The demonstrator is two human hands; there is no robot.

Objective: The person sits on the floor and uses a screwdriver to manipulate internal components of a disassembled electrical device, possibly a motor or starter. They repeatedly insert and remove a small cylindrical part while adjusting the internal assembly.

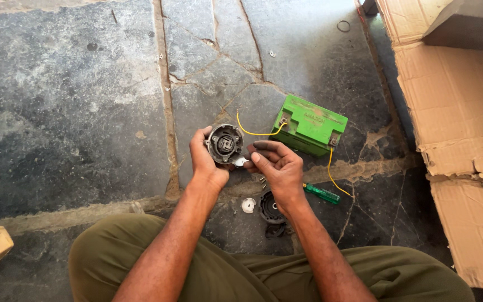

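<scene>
Left hand (207,159) gripped round metal part (225,144); right hand (278,165) pinched small silver piece (241,161) beside it. Likely mid-reassembly. Next needs careful seating.

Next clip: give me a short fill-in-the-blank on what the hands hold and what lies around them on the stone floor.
1. The left hand holds a round ____ motor housing.
2. The wire running to the battery is ____.
3. The screwdriver on the floor has a ____ handle.
4. The right hand pinches a small ____ part in its fingers.

Missing words: black; yellow; green; silver
</scene>
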